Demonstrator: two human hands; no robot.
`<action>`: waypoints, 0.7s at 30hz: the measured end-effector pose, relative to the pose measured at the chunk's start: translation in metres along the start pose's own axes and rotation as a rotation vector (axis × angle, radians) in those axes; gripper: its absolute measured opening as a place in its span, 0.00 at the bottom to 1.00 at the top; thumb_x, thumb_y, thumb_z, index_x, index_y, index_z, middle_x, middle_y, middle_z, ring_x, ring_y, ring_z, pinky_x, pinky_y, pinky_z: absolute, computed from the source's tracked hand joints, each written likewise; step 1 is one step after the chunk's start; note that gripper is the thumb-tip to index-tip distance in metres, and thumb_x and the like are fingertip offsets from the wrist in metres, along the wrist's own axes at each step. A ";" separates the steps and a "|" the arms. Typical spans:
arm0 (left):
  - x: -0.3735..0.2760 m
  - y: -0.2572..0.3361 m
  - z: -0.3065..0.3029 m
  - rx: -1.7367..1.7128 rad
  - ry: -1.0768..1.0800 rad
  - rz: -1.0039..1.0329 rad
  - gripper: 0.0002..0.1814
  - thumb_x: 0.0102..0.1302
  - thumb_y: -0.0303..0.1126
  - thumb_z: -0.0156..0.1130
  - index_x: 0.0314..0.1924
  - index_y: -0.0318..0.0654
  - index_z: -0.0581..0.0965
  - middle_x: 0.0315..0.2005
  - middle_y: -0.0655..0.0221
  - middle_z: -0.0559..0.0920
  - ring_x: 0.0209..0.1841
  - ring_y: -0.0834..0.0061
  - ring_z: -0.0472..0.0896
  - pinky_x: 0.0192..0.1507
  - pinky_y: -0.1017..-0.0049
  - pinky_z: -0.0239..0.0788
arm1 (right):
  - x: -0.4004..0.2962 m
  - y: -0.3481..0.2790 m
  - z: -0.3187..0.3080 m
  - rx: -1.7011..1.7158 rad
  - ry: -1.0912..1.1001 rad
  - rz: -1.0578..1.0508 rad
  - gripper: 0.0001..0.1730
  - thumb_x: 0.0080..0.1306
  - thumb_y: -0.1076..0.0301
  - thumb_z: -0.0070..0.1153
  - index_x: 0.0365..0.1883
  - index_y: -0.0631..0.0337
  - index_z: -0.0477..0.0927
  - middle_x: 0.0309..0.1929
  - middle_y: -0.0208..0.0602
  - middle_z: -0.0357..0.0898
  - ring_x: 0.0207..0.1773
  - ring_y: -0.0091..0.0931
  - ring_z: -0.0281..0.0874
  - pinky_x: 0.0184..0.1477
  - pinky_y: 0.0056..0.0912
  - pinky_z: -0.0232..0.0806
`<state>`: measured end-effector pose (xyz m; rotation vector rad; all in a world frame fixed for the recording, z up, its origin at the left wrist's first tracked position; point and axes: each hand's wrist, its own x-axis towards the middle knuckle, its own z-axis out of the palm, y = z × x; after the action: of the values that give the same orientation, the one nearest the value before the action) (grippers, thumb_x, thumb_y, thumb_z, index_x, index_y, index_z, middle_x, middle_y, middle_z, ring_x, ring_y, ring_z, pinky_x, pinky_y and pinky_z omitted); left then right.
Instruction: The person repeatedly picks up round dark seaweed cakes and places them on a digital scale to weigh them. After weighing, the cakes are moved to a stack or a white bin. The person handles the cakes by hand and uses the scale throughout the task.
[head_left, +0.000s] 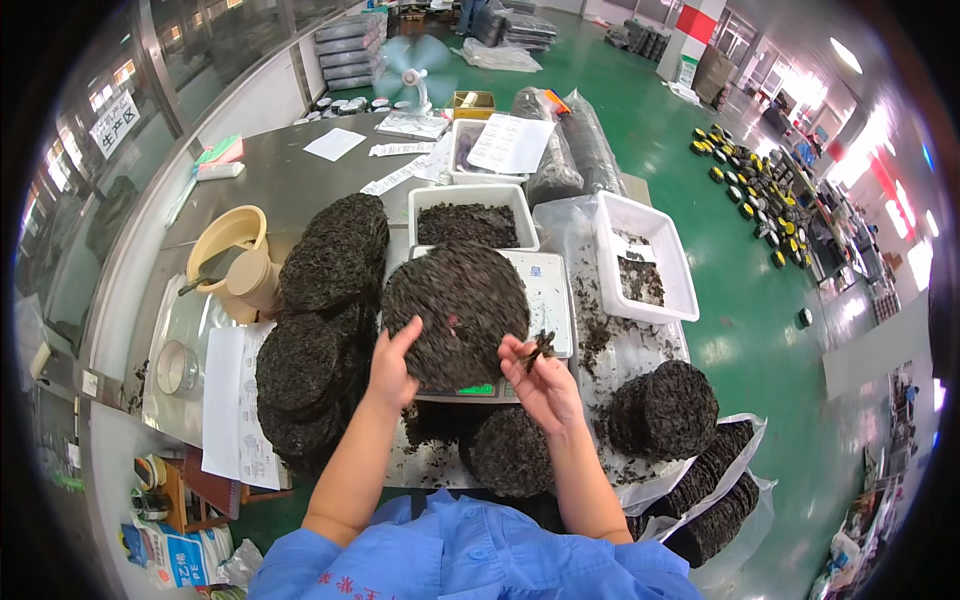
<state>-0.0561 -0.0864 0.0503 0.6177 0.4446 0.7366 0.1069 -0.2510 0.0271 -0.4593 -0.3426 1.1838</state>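
My left hand grips the left edge of a round, dark cake of dried seaweed, thumb on top. The cake is blurred and has a small hole near its middle. It hangs over a digital scale and hides much of its white platform; a green display shows below. In my right hand, close to the cake's right edge, is a small torn scrap of seaweed. Tall stacks of seaweed cakes stand left of the scale. A shorter stack sits between my forearms.
Behind the scale is a white tub of seaweed pieces. Another white tub stands to the right, above a further stack and bagged cakes. A yellow bucket, papers and a running fan occupy the left and back.
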 end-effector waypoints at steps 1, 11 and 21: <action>0.010 0.004 -0.006 -0.014 0.069 0.014 0.17 0.71 0.30 0.59 0.56 0.30 0.74 0.49 0.58 0.82 0.48 0.63 0.83 0.50 0.63 0.78 | -0.003 0.002 0.000 -0.029 -0.031 0.042 0.11 0.76 0.68 0.47 0.50 0.66 0.75 0.59 0.48 0.74 0.61 0.35 0.74 0.65 0.39 0.70; 0.086 -0.022 -0.135 1.213 0.531 0.400 0.34 0.72 0.51 0.57 0.67 0.31 0.67 0.58 0.55 0.72 0.61 0.58 0.70 0.64 0.62 0.61 | -0.052 0.166 -0.086 -0.718 0.098 0.609 0.18 0.75 0.69 0.47 0.59 0.70 0.70 0.36 0.37 0.80 0.33 0.23 0.78 0.38 0.27 0.76; 0.055 -0.032 -0.147 0.685 0.441 0.175 0.39 0.77 0.58 0.40 0.75 0.34 0.54 0.72 0.54 0.59 0.74 0.60 0.57 0.75 0.63 0.47 | -0.039 0.150 -0.048 -1.366 0.274 0.363 0.18 0.72 0.58 0.54 0.45 0.67 0.81 0.27 0.46 0.82 0.27 0.30 0.84 0.31 0.35 0.74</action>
<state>-0.0889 -0.0115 -0.0875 1.1503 1.0837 0.8915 -0.0037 -0.2495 -0.0915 -1.9092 -0.8358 1.0646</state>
